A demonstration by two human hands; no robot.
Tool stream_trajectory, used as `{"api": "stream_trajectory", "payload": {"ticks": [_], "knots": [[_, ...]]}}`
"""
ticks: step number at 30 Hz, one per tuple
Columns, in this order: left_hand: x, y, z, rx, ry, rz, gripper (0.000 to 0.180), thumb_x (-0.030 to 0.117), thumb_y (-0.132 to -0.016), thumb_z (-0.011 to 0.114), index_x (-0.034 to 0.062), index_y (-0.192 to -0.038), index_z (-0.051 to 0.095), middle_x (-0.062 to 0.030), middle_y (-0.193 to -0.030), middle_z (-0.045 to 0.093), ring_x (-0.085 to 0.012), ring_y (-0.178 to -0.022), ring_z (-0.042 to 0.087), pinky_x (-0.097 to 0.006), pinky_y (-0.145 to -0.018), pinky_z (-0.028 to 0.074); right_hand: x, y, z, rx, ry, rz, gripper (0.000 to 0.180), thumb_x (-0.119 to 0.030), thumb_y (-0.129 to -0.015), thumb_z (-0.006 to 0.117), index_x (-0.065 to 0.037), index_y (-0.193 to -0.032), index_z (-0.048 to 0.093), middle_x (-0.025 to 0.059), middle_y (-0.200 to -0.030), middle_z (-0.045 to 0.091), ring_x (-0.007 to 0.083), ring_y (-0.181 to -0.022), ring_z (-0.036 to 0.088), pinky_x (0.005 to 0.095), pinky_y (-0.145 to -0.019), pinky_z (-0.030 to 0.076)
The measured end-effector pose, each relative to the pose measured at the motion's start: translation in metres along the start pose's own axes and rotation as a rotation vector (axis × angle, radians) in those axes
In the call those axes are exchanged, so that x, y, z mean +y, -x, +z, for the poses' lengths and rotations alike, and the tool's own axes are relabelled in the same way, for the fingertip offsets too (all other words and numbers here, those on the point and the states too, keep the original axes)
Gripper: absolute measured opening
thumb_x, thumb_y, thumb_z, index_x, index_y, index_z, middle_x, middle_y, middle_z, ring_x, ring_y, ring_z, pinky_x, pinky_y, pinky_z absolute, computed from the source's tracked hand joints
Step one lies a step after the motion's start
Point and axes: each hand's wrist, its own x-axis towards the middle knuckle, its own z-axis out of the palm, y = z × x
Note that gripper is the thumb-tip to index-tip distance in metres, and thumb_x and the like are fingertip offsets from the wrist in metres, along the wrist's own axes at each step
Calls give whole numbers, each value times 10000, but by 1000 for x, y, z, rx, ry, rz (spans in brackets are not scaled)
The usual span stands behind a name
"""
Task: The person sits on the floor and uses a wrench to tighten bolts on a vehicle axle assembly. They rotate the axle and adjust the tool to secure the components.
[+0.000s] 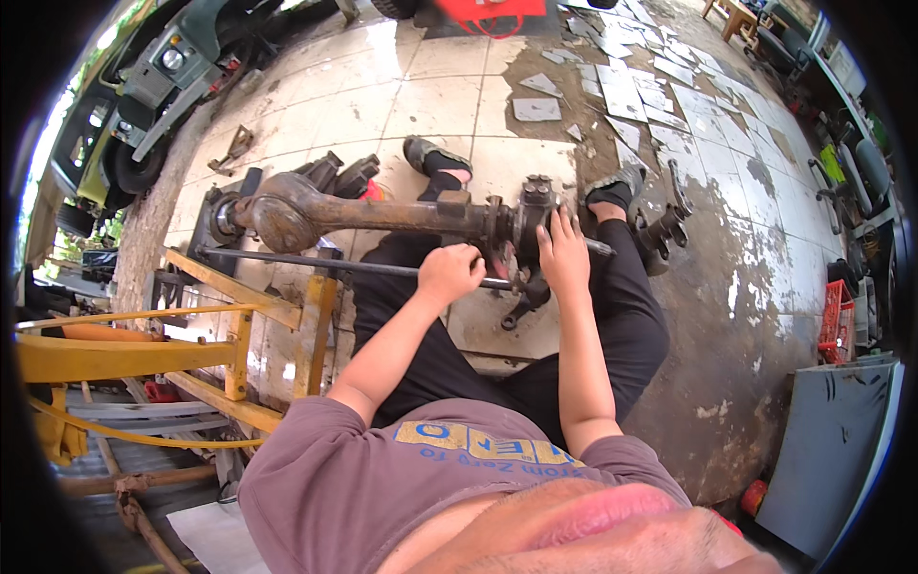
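A rusty vehicle axle [382, 214] with a round differential housing [284, 210] lies across the floor in front of me. Alongside its near side runs a long dark steel rod [316, 260], with a brighter section toward its right end. My left hand [450, 275] is closed around this rod, left of the axle's end joint. At the axle's right end sits a bulky metal knuckle [533, 212] with bolts on top. Against its right side rests my right hand [564, 253], fingers stretched out. My palm hides part of the knuckle.
My legs straddle the axle's right part. A yellow metal frame [316, 335] stands close on the left. More metal parts [663, 234] lie beyond my right foot. Broken tiles [622, 91] are strewn at the far right; a grey cabinet [827, 450] and red crate [838, 320] stand rightward.
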Motion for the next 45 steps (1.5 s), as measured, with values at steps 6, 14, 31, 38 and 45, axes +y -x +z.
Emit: {"api": "stream_trajectory", "payload": {"ticks": [6, 14, 31, 38, 45], "knots": [[-2, -10, 0, -8, -11, 14, 182, 271, -933, 709, 99, -901, 760, -120, -873, 743, -361, -829, 744, -493, -745, 602, 12, -27, -1, 44, -100, -11, 638, -476, -1135, 505, -17, -1575, 558, 191, -1706, 471, 459, -1546, 455, 571, -1240, 408], [-2, -6, 0, 41, -71, 104, 168, 246, -926, 699, 88, -886, 739, -116, -848, 726, -344, -802, 733, -483, -738, 584, 11, -12, 8, 88, -50, -50, 629, -455, -1134, 526, -6, -1574, 550, 204, -1697, 481, 486, -1537, 457, 565, -1252, 396], [3, -1, 4, 47, -10, 29, 197, 265, -922, 707, 86, -843, 732, -118, -839, 729, -352, -808, 739, -487, -734, 595, 4, 3, 8, 88, -6, -21, 579, -427, -1143, 511, -2, -1525, 604, 201, -1661, 526, 491, -1504, 490, 557, -1231, 421], [-1, 0, 0, -61, -5, -66, 194, 278, -942, 710, 101, -965, 786, -111, -924, 761, -353, -871, 754, -482, -774, 608, 0, -7, 4, 42, -19, 3, 627, -467, -1145, 500, 4, -1553, 568, 205, -1687, 494, 474, -1527, 471, 574, -1242, 397], [1, -9, 0, 17, 4, -21, 208, 295, -927, 715, 95, -909, 768, -117, -879, 751, -369, -817, 746, -491, -739, 609, 4, -20, -3, 56, -62, 19, 593, -451, -1160, 472, -6, -1529, 601, 206, -1686, 495, 462, -1509, 498, 571, -1237, 402]]}}
